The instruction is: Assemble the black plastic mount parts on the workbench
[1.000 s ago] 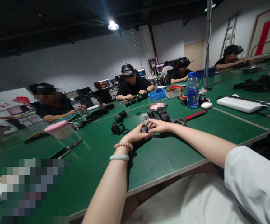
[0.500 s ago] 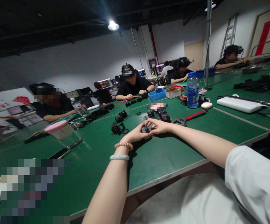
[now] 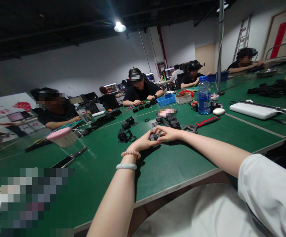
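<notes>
A small black part (image 3: pixel 153 137) is held between my two hands above the green table (image 3: pixel 167 168). My left hand (image 3: pixel 145 141), with a beaded bracelet and a pale bangle at the wrist, grips it from the left. My right hand (image 3: pixel 167 133) has its fingers curled against the part's right side. Just beyond my hands lie more black parts (image 3: pixel 174 123). To the left of them are round black pieces (image 3: pixel 124 135) and a thin black ring (image 3: pixel 133 139).
An adjustable wrench (image 3: pixel 207 122) with a red handle lies right of my hands. Behind it stands a blue bottle (image 3: pixel 204 98). A clear container with a pink lid (image 3: pixel 60 134) is at left, a white power bank (image 3: pixel 254 110) at right. Several people sit around the table.
</notes>
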Motion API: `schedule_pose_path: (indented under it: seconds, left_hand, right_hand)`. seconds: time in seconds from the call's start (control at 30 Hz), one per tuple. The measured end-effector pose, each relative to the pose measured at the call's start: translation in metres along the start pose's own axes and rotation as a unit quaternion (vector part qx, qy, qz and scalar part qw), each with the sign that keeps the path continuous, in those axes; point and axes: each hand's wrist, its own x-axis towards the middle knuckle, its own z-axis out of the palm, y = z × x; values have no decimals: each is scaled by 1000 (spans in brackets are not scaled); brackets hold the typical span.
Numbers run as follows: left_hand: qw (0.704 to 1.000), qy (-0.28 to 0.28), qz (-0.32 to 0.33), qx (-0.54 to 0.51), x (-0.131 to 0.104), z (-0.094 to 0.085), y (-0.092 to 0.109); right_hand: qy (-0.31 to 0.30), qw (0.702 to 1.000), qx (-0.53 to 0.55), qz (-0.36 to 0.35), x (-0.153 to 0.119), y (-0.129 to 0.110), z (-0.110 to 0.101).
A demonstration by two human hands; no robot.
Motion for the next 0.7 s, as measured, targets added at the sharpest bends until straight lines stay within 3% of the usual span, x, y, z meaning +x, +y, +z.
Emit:
schedule_pose_path:
  seconds: [0.7]
  left_hand:
    - [1000, -4, 2, -3, -1, -1, 2]
  right_hand:
    - [-20, 999, -14, 25, -3, -7, -4]
